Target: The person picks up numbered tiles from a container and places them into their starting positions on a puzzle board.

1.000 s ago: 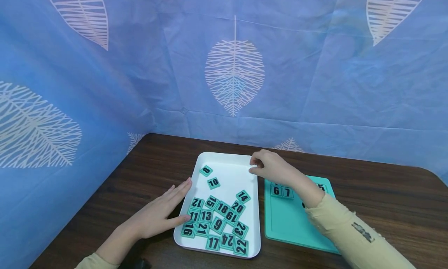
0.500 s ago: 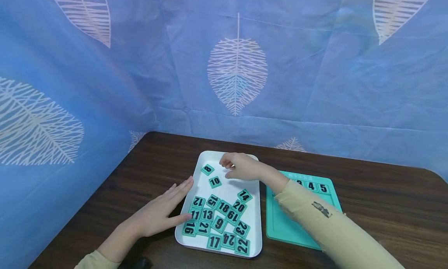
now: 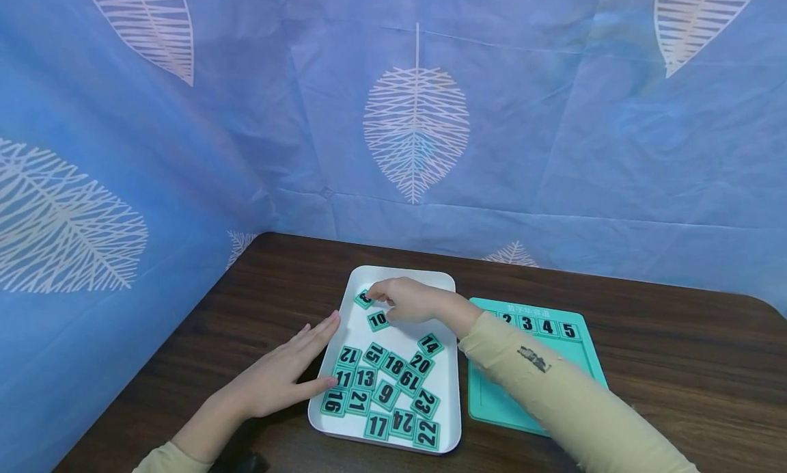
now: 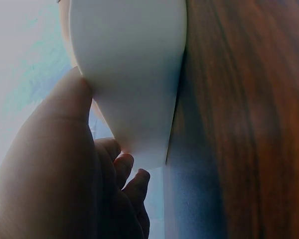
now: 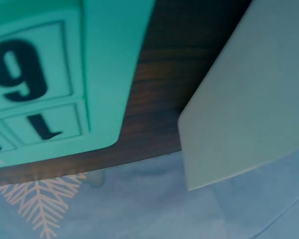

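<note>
Backdrop, head view: blue cloth [image 3: 295, 138] with pale leaf prints [image 3: 417, 134] hangs behind your dark wooden bench [image 3: 670, 363] and down its left side.
White tray [image 3: 399, 338]: it lies in front of you, the numbered tiles [image 3: 365, 378] crowded mostly into its near half.
Upper tiles: the 8 tile [image 3: 361, 300] sits in the far left part of the tray, with the 10 tile [image 3: 378, 320] just below it; both lie face up and tilted.
Your left hand [image 3: 283, 384]: loosely spread, fingers straight along the tray's left rim, thumb reaching over the edge near the 11 tile [image 3: 343, 379]; it grips nothing that you can see.
Your right hand [image 3: 408, 301]: over the tray, forefinger at the right edge of the 8 tile, thumb well apart and beside the 10 tile; neither tile is pinched between them.
Green board [image 3: 492, 401]: to the right of the tray, partly under your sleeve [image 3: 572, 391], with 2, 3, 4 and 5 readable in its top row.
Left wrist view: your thumb rests on the tray's rim, the other fingers relaxed, bench beside the white outer wall.
Right wrist view: the board, its 1 and 6 upside down, stands apart from the tray's pale wall, a strip of bench between.
</note>
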`<state>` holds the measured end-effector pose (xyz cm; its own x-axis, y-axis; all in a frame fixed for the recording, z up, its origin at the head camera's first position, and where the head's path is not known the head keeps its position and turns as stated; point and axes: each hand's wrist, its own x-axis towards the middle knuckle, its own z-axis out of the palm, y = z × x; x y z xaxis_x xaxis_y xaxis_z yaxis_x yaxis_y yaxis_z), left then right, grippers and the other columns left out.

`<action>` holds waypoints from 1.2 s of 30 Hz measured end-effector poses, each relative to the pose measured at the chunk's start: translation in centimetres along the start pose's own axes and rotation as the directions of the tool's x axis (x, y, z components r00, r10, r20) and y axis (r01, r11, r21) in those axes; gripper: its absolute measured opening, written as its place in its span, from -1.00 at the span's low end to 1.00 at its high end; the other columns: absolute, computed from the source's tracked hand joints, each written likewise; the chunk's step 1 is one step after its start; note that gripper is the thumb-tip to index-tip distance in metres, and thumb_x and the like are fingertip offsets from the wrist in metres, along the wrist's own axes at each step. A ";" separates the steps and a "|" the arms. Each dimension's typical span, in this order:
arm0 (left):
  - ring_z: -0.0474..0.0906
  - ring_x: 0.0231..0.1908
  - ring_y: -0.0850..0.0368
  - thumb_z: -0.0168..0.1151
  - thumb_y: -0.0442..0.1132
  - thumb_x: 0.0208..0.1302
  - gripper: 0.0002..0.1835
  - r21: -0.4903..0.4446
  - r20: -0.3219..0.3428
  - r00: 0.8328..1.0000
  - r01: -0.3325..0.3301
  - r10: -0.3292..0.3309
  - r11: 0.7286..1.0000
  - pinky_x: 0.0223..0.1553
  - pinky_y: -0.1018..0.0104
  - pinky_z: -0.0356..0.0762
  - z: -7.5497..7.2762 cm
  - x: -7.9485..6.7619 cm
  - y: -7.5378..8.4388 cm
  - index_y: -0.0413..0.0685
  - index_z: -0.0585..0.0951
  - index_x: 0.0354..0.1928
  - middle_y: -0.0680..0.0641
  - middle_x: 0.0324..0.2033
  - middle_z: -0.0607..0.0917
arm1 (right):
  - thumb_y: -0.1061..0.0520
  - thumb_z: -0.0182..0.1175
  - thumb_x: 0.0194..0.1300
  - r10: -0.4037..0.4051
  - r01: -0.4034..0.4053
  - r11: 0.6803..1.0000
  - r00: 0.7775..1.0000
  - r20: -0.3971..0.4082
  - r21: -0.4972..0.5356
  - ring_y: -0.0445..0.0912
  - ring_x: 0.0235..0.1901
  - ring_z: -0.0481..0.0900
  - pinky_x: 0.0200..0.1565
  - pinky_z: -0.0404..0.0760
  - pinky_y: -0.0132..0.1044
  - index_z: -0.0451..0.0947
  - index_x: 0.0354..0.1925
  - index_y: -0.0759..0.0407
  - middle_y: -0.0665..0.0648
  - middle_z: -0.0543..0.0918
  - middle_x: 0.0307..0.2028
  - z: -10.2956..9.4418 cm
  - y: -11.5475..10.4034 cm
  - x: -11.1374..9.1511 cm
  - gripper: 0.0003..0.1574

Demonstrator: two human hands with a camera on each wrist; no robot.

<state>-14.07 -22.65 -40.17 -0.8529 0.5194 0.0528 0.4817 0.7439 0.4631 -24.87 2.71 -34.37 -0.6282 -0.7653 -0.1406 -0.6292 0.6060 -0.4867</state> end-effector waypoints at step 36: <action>-0.08 0.43 0.15 0.07 0.27 0.29 -0.09 -0.001 -0.016 1.000 -0.005 0.005 1.000 0.38 0.01 -0.04 0.1 0.1 0.1 0.18 -0.11 0.52 0.12 0.49 -0.08 | 0.51 0.27 0.05 0.102 -0.109 0.985 0.993 -0.058 -0.137 -0.09 -0.36 0.32 -0.31 0.41 -0.29 0.54 -0.37 0.20 0.07 0.52 -0.31 0.1 1.2 -1.0 -0.73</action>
<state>-14.07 -22.45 -40.19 -0.8534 0.5165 0.0694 0.4861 0.7408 0.4637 -24.94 4.14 -34.91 -0.7149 -0.6853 -0.1391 -0.6134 0.7101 -0.3458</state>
